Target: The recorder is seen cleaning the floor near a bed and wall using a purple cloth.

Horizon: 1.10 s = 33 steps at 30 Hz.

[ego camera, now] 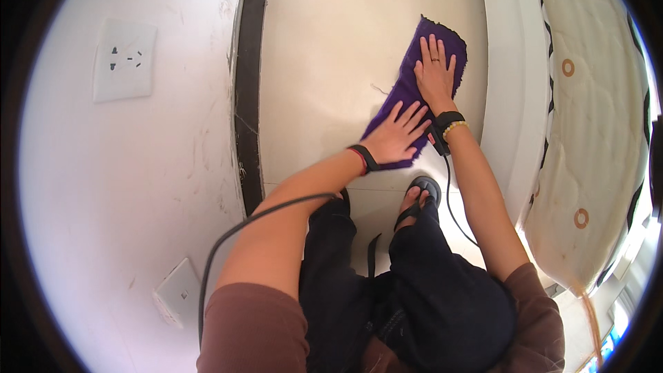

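Observation:
A purple cloth (409,75) with frayed edges lies on the pale tiled floor (321,62). My left hand (394,133) rests palm down on its lower part, fingers spread. Farther up the cloth, my right hand (436,75) is also palm down with its fingers apart, a ring on one finger. Both wrists wear black bands, and a beaded bracelet is on the right one. A small black device (438,140) with a cable sits at the right wrist. The cloth beneath both palms is hidden.
To the left runs a white wall (191,129) with a dark baseboard (251,88), a socket plate (125,60) and a second wall plate (180,292). A mattress (580,129) on a white base (513,62) borders the right. A black cable (222,238) crosses my left arm; my sandalled foot (414,199) is below the cloth.

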Available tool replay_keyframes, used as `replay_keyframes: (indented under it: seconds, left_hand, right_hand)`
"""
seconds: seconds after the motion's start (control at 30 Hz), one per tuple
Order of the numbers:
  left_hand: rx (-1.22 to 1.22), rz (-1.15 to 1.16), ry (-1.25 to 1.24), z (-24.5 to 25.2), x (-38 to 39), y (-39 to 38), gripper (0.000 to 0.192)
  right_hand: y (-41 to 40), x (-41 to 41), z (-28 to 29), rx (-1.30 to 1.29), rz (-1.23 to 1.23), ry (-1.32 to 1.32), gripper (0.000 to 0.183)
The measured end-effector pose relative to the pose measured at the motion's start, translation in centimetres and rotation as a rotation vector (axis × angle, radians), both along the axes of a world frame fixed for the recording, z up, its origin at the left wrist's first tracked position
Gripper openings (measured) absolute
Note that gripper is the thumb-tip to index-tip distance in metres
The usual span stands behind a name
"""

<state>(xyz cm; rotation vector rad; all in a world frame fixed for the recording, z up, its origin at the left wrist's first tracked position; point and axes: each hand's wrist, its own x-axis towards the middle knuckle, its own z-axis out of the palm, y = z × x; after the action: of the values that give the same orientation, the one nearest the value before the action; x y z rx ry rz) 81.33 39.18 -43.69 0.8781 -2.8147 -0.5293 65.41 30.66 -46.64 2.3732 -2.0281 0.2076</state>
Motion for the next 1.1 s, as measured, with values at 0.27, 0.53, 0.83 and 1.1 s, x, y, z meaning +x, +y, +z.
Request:
replay_keyframes:
  seconds: [0.27,0.53,0.83,1.1]
  left_hand:
    - [0.091,-0.301,-0.054,1.4,9.3,-4.3,0.053]
    - [-0.033,0.428,-0.07,0.2,4.0,1.7,0.057]
    - [-0.147,0.397,-0.104,-1.3,4.2,-5.6,0.059]
    - [-0.159,0.409,-0.129,-3.0,3.6,-14.7,0.054]
  right_hand:
    - [9.0,3.4,0.9,0.143,-0.277,-0.164,0.066]
    - [8.0,3.0,2.2,0.145,-0.306,-0.107,0.071]
    - [2.3,3.1,0.1,0.027,-0.314,-0.091,0.068]
    - [-6.5,3.4,-2.1,-0.034,-0.372,-0.085,0.066]
